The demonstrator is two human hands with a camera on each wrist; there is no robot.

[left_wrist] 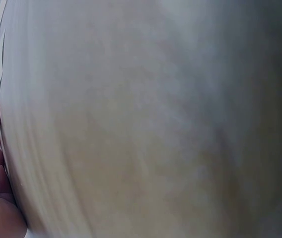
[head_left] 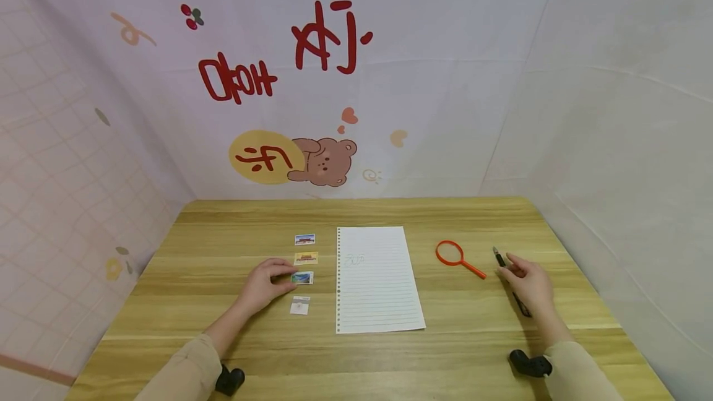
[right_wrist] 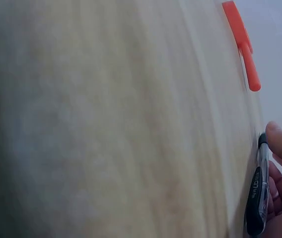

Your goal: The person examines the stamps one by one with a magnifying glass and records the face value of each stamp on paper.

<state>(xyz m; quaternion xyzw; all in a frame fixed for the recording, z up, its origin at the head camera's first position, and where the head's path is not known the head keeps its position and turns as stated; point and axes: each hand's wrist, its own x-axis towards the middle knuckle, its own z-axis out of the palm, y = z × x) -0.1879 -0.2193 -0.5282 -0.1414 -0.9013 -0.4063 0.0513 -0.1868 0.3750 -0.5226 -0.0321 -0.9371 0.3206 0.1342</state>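
In the head view my left hand point(head_left: 266, 284) reaches over the table, its thumb and index fingertips at the left end of a small blue-green stamp point(head_left: 302, 278). Two more stamps lie above it, one yellow point(head_left: 306, 258) and one with a red building point(head_left: 304, 239); below is a pale grey stamp point(head_left: 299, 306). My right hand point(head_left: 529, 283) pinches a black, clear-barrelled pen point(right_wrist: 258, 193) low at the table, with the thumb over its middle. Left of that hand lies a red magnifying glass point(head_left: 449, 253). Fingers show at the edge of the left wrist view, but no stamp can be made out there.
A lined sheet of paper point(head_left: 380, 289) with faint handwriting near its upper left lies between the hands. The wooden table point(head_left: 267, 351) meets a printed cloth backdrop point(head_left: 434, 104) at its far edge, and cloth walls stand on both sides.
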